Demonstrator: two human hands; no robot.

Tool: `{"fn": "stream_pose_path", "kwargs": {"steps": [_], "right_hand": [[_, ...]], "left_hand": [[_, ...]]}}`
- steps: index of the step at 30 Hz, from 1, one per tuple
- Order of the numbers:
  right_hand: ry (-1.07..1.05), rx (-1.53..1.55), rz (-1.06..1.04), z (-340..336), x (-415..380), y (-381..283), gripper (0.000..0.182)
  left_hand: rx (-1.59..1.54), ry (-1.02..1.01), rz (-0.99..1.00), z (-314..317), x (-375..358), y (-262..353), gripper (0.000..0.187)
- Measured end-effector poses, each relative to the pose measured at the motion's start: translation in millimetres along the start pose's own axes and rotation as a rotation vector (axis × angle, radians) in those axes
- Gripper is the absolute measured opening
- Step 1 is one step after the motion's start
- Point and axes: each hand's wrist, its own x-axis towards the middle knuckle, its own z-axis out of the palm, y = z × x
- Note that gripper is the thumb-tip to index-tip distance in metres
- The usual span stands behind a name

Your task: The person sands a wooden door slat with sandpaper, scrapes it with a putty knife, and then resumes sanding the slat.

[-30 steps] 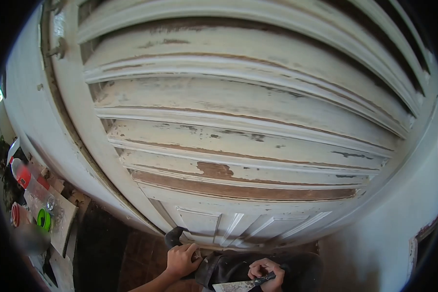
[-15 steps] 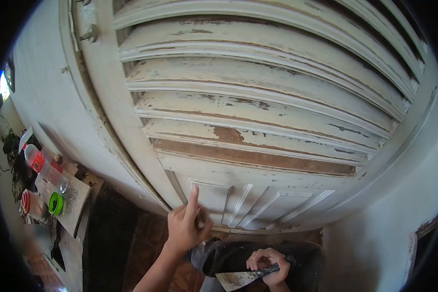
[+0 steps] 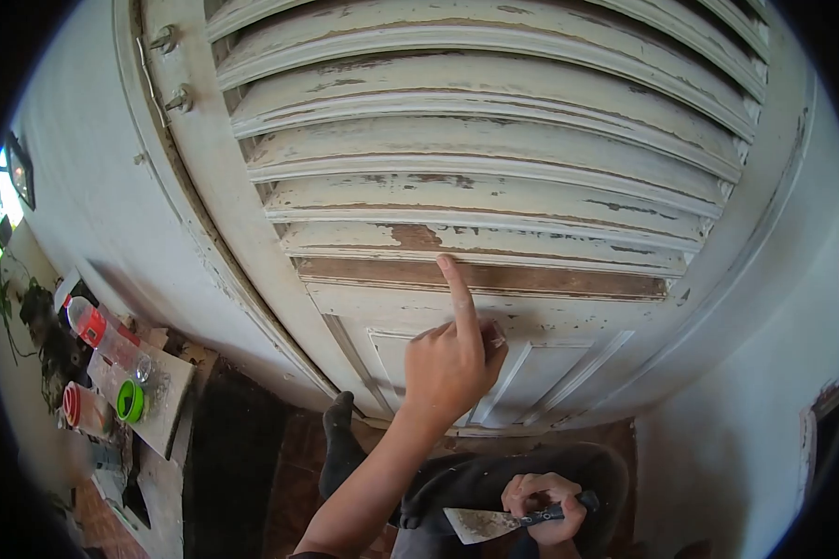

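While my right hand point(image 3: 545, 508) grips a scraper point(image 3: 475, 525) low over my lap, my left hand point(image 3: 446, 368) seems to single out bare wood point(image 3: 559, 280) on the peeling louvred door point(image 3: 569, 315), one finger raised; whether its curled fingers hold anything, I cannot tell. Bringing the blade up there would call for clearing my left forearm point(image 3: 373, 494), with a bottle point(image 3: 112, 342) off to the left

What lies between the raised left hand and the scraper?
In the head view: the door's bottom edge, then a dark-clothed leg, up to the scraper.

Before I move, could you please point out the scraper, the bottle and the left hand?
Scraper point(image 3: 482, 525): head view, on the blade.
Bottle point(image 3: 114, 346): head view, clear side.
Left hand point(image 3: 446, 367): head view, its back.
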Motion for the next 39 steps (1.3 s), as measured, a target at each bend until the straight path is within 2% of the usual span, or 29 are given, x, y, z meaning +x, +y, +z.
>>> {"fn": "stream_pose_path", "kwargs": {"steps": [6,8,9,10,12,13,15,16,17,18,20,21,22,23,24,26,28,30,31,32,33,35,39], "right_hand": [[-0.008,-0.072,-0.020,5,-13,-8,0.066],[-0.022,-0.092,-0.035,4,-15,-14,0.065],[-0.030,-0.101,-0.053,4,-15,-17,0.065],[-0.044,-0.107,-0.052,4,-17,-20,0.065],[-0.034,-0.071,-0.097,4,-20,-28,0.063],[-0.051,-0.074,-0.096,3,-21,-33,0.063],[0.095,-0.182,-0.185,4,-28,-45,0.059],[0.091,-0.177,-0.187,5,-31,-53,0.059],[0.210,-0.195,-0.154,6,-35,-61,0.057],[0.332,-0.211,-0.117,8,-39,-67,0.055],[0.400,-0.152,-0.046,-1,-41,-75,0.050],[0.323,-0.198,-0.067,-7,-41,-72,0.036],[0.247,-0.244,-0.088,0,-35,-74,0.034],[0.122,-0.485,-0.206,10,-25,-77,0.024],[-0.011,-0.727,-0.319,33,0,-87,0.019],[-0.368,-0.879,-0.573,73,39,-93,0.024],[-0.521,-0.972,-0.626,95,52,-77,0.036],[-0.586,-1.008,-0.795,113,68,-66,0.032],[-0.679,-1.061,-0.756,118,71,-66,0.043],[-0.687,-1.063,-0.752,124,76,-68,0.043],[-0.755,-1.092,-0.731,130,81,-69,0.051],[-0.881,-1.127,-0.630,131,81,-61,0.072],[-0.762,-1.121,-0.606,109,76,-48,0.075]], "left_hand": [[0.037,-0.008,-0.064,-8,9,43,0.115],[0.031,-0.170,-0.099,-14,11,61,0.113],[0.003,-0.160,-0.041,-12,7,66,0.092],[0.002,-0.146,-0.048,-11,3,66,0.092],[-0.336,-0.381,0.381,-13,-4,67,0.062],[-0.332,-0.364,0.377,-17,-10,69,0.062],[-0.379,-0.332,0.248,-29,-29,68,0.044],[-0.454,-0.417,0.261,-31,-42,59,0.046],[-0.529,-0.507,0.275,-32,-57,50,0.048],[-0.523,-0.516,0.275,-35,-73,50,0.048],[-0.629,-0.583,0.347,-39,-105,52,0.057],[-0.623,-0.599,0.349,-37,-118,56,0.057],[-0.582,-0.641,0.284,-36,-130,61,0.065],[-0.538,-0.680,0.220,-33,-140,65,0.072],[-0.544,-0.632,0.186,-24,-150,67,0.086],[-0.729,-0.762,-0.056,-9,-164,55,0.081],[-0.736,-0.714,-0.053,-11,-164,55,0.080],[-0.745,-0.612,-0.053,-15,-158,50,0.078],[-0.751,-0.560,-0.057,-17,-154,47,0.077],[-0.758,-0.506,-0.064,-19,-151,44,0.076],[-0.765,-0.454,-0.074,-21,-150,40,0.075],[-0.777,-0.361,-0.099,-27,-148,32,0.073],[-0.792,-0.165,-0.141,-40,-147,14,0.070]]}}
